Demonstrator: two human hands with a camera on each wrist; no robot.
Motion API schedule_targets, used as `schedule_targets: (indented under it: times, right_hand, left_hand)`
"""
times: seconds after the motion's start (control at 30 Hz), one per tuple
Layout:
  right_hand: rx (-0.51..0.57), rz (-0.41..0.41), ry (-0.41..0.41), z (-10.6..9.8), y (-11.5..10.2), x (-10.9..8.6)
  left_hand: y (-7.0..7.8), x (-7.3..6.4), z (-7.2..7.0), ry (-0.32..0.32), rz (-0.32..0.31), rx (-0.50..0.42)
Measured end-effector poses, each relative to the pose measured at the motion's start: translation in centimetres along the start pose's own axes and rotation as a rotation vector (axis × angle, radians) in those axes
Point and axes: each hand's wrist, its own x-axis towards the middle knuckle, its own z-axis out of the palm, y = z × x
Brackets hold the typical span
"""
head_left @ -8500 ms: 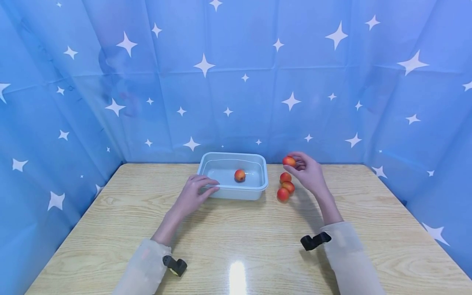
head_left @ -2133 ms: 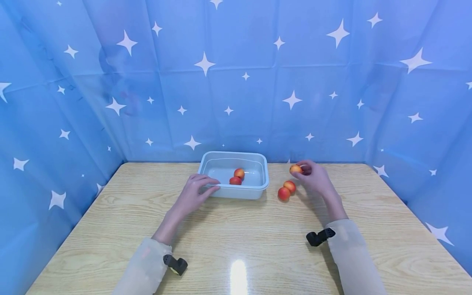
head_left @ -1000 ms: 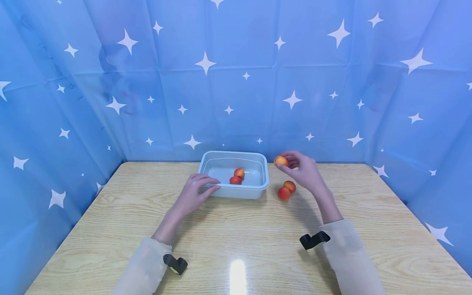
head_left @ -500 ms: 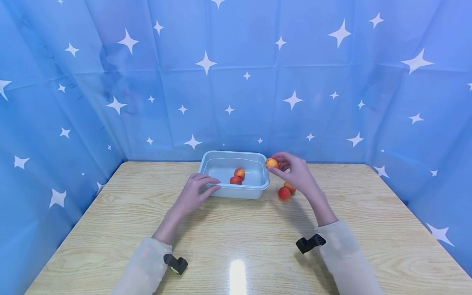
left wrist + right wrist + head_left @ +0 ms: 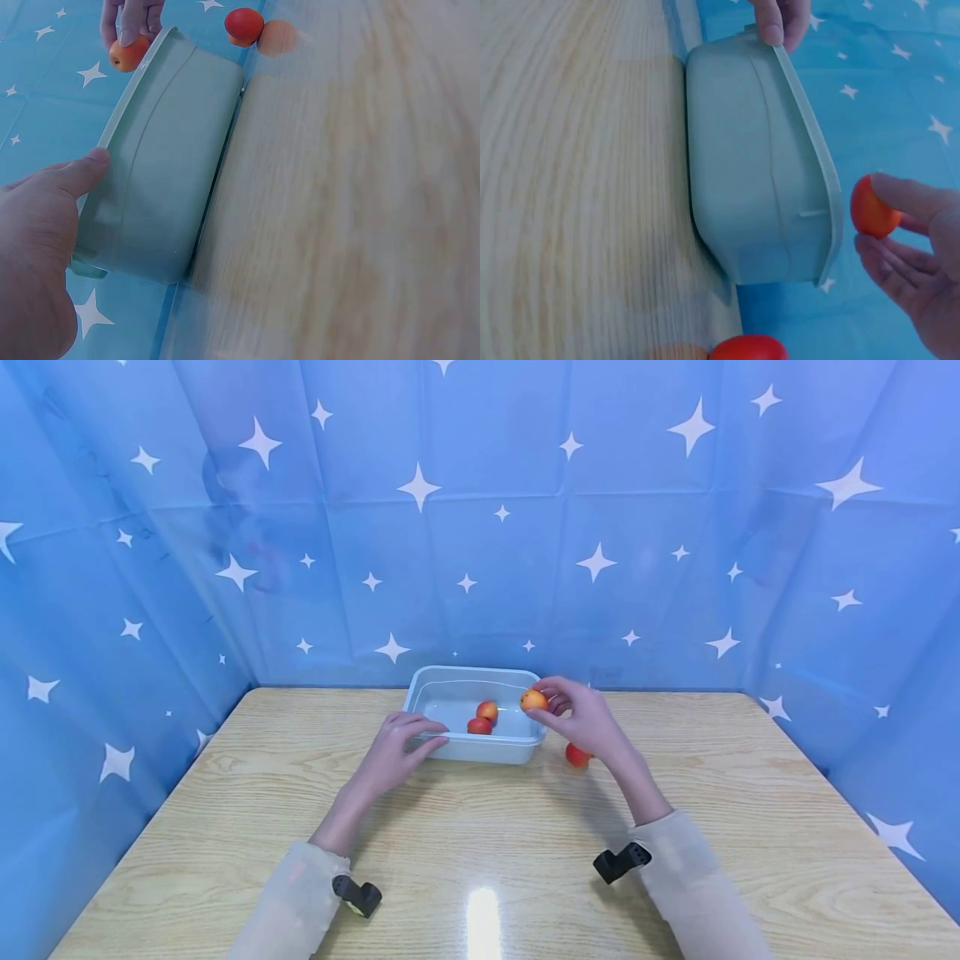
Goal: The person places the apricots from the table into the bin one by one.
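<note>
My left hand (image 5: 401, 745) grips the front-left rim of a pale blue plastic box (image 5: 480, 749), the thumb lying on the outer wall in the left wrist view. With thumb and fingertips, my right hand (image 5: 581, 718) pinches a small orange-yellow, apple-like fruit (image 5: 533, 700) above the box's right end. Inside the box, an orange-red fruit (image 5: 487, 710) lies against a redder fruit (image 5: 479, 727). Below the right hand, a red fruit (image 5: 577, 755) sits on the table; another beside it is mostly hidden by that hand.
The box stands near the back edge of a wood-grain table (image 5: 480, 827). Behind it hangs a blue curtain (image 5: 480, 527) with white stars, which also runs down both sides. Black wrist cameras (image 5: 357, 897) sit on both sleeves.
A second fruit has come into the box since the oldest frame. The right hand has picked up another from the table and carried it left over the box. The left hand stays put.
</note>
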Motion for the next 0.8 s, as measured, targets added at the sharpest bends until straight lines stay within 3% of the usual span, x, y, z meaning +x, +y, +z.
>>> schedule_targets:
  times: [0.43,0.8]
  right_hand:
    - [0.032,-0.069,0.013,0.85,0.00,-0.05]
    - [0.051,-0.029,0.005,0.04,-0.29,-0.33]
  left_hand:
    - [0.28,0.13,-0.12,0.017,0.022,0.010]
    - [0.19,0.08,-0.03,0.025,0.031,0.014]
